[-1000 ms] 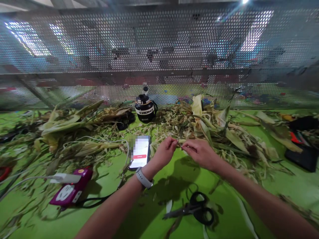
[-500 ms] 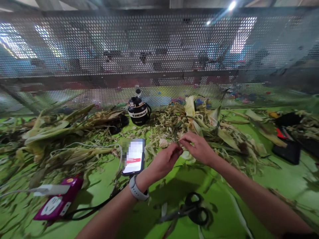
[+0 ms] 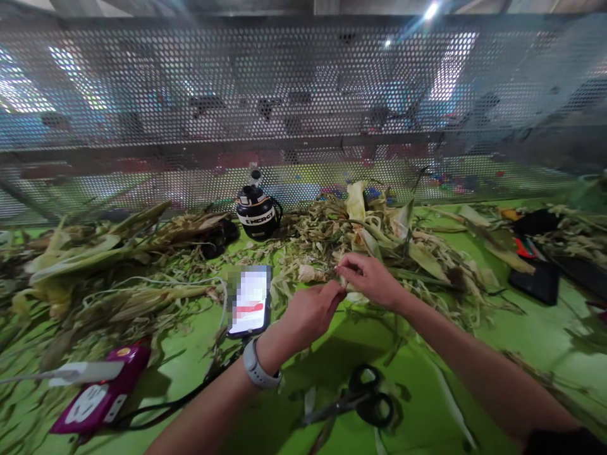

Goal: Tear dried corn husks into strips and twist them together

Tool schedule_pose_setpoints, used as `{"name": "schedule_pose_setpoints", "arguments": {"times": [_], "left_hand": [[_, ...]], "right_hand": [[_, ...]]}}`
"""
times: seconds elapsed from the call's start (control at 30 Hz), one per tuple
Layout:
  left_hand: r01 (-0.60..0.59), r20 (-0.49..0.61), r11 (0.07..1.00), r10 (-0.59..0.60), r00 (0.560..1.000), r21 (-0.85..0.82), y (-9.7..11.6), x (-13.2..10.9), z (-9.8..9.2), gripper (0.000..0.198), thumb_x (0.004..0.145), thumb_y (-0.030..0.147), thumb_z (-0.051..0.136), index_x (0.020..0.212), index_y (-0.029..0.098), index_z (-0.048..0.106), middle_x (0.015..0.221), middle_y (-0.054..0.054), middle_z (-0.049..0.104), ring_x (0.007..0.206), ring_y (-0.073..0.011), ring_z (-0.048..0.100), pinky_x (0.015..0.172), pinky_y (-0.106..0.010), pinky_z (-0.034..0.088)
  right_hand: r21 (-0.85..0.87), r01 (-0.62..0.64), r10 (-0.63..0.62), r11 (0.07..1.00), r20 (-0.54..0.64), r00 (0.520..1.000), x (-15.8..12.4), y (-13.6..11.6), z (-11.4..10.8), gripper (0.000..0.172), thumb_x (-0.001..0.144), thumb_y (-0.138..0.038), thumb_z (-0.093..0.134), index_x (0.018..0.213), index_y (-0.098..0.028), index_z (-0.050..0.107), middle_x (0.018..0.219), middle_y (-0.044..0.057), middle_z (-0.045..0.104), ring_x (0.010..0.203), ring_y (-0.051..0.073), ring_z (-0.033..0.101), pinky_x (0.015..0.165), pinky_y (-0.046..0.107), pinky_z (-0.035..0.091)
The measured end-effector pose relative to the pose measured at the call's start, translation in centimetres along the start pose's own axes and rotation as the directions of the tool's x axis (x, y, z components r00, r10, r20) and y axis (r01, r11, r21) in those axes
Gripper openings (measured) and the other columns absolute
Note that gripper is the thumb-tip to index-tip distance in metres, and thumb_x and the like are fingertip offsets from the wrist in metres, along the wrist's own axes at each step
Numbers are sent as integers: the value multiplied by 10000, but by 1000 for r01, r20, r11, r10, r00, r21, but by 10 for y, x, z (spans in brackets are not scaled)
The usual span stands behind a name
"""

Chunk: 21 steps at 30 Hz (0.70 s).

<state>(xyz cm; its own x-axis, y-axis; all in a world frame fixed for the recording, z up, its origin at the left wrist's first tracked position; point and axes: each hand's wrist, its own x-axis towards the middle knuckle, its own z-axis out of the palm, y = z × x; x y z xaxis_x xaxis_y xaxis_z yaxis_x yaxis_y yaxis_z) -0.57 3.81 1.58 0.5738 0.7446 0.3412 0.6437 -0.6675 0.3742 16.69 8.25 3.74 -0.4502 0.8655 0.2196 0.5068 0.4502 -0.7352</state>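
My left hand (image 3: 315, 313), with a pale watch (image 3: 258, 366) on its wrist, is closed, fingertips pinched together. My right hand (image 3: 370, 278) meets it from the right, its thumb and fingers pinching too. Between the fingertips shows a small pale piece of corn husk (image 3: 343, 282), mostly hidden by the fingers. Just left of the fingertips a crumpled cream-coloured husk bit (image 3: 310, 273) lies among shreds. Black-handled scissors (image 3: 353, 401) rest on the green tabletop (image 3: 327, 354) below the hands. A heap of dried corn husks (image 3: 374, 230) spreads behind them.
A lit phone (image 3: 250, 300) lies left of my hands, near a purple power bank (image 3: 102, 392) with cables. A black mug-like bottle (image 3: 257, 218) stands at the back. More husks (image 3: 80, 259) cover the left. A dark phone-like slab (image 3: 535, 278) lies right, before a perforated metal screen (image 3: 294, 114).
The view has shifted slightly, so the things on the table sit a little further left. Both hands stay together, fingertips pinched, with small finger movements; the pale piece between them shows more.
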Motion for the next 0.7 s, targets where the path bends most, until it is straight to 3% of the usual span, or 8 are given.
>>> {"name": "schedule_pose_setpoints", "arguments": {"times": [0.13,0.23,0.33,0.47,0.6,0.7], "left_hand": [[-125,-25,973,132,991,196,-4,1,2,164,928,199,384,915,183,547,768,-23,639,690,-153,592,604,-255,425],[-155,-19,944,167,986,290,-3,0,0,153,917,174,402,943,171,553,780,-32,630,726,-162,592,646,-270,461],[-177,-1,913,191,982,367,5,-2,-5,190,900,110,390,1015,128,541,810,-58,628,762,-183,588,679,-303,488],[-155,35,882,156,987,445,20,-6,-11,313,866,48,374,1159,55,482,844,-97,630,806,-216,586,688,-342,503],[-131,42,945,124,991,301,21,-6,-8,330,863,64,381,1171,67,497,882,-109,645,831,-218,585,721,-350,493],[49,10,997,-48,999,-59,13,-1,-4,243,895,150,385,1043,125,576,883,-91,656,780,-184,586,706,-318,474]], "right_hand": [[227,-219,167,949,226,960,4,13,-1,296,800,-456,547,736,-169,516,586,-46,492,478,83,446,425,190,345],[266,-335,235,904,347,908,4,17,-2,328,748,-488,600,752,-172,511,529,-82,429,392,49,338,350,164,278],[258,-365,248,895,393,885,4,17,-2,321,742,-475,604,756,-170,507,472,-104,374,369,40,277,332,152,219],[214,-335,221,918,426,877,3,16,-2,250,763,-404,565,741,-159,517,456,-97,388,371,44,318,341,148,214],[185,-391,268,902,471,840,2,14,-3,168,769,-332,535,735,-169,511,444,-105,374,338,43,297,313,149,229],[205,-412,288,888,452,844,3,16,-1,210,779,-383,551,782,-177,512,480,-99,409,343,41,287,306,150,247]]}}
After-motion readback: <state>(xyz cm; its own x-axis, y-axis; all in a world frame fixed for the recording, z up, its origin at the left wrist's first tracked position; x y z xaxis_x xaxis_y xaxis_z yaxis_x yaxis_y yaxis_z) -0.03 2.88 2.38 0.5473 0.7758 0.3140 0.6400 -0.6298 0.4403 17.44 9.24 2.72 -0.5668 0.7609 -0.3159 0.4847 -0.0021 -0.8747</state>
